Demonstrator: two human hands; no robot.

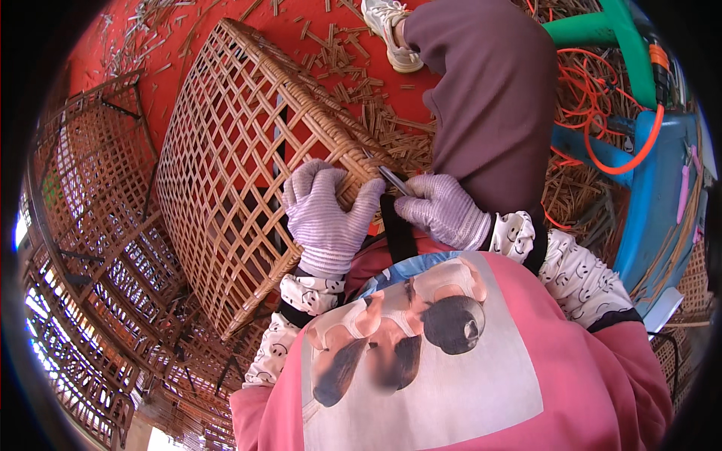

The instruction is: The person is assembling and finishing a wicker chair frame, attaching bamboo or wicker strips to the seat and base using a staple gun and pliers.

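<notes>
A brown woven wicker basket panel (226, 150) with an open diagonal lattice leans in front of me, its thick braided edge (331, 128) running from the far left down toward my hands. My left hand (327, 214), in a striped lilac glove, is closed over the near end of that braided edge, fingers on the weave and thumb along the border. My right hand (440, 210), gloved alike, is closed round a slim grey metal tool (392, 180) whose tip reaches the basket's edge beside my left thumb. The tool's grip end is hidden in the fist, so its exact kind is unclear.
Cut cane scraps (383, 120) litter the red floor (150, 45). More woven baskets (98, 165) stand at the left. On the right are a blue plastic stool (654, 180), a green frame (594, 30) and a coiled orange hose (632, 161).
</notes>
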